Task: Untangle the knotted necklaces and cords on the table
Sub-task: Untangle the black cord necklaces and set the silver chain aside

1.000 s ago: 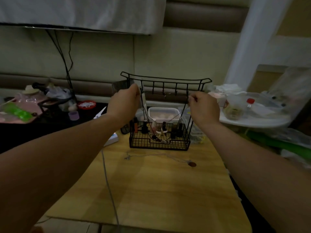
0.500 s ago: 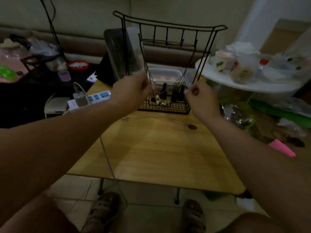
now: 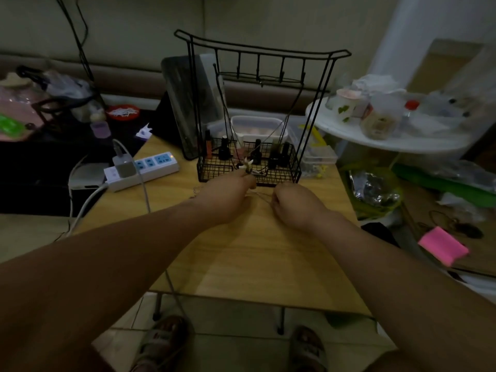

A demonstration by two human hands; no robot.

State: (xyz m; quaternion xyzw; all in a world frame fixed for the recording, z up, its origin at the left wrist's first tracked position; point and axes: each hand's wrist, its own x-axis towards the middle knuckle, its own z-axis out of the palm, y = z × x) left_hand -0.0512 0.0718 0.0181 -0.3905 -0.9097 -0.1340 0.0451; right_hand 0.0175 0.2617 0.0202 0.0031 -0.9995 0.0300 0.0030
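At the bottom edge of the frame, two sandalled feet stand on the tiled floor, just below the near edge of the light wooden table. Both bare forearms reach up across it to the middle of the frame.

The left hand has its fingers curled in, and its fingertips pinch a pale star-shaped pendant right at the front wall of the black wire rack. The right hand, just to the right and slightly lower, is closed in a fist. A thin silver chain runs between the two hands and into it — the grip itself is hidden behind the knuckles.

Beyond the hands, dark cords hang from the rack's hooks down into its basket, among small dark bottles. A white power strip lies on the table at centre left — a round white side table, loaded with jars and plastic, fills the upper right.
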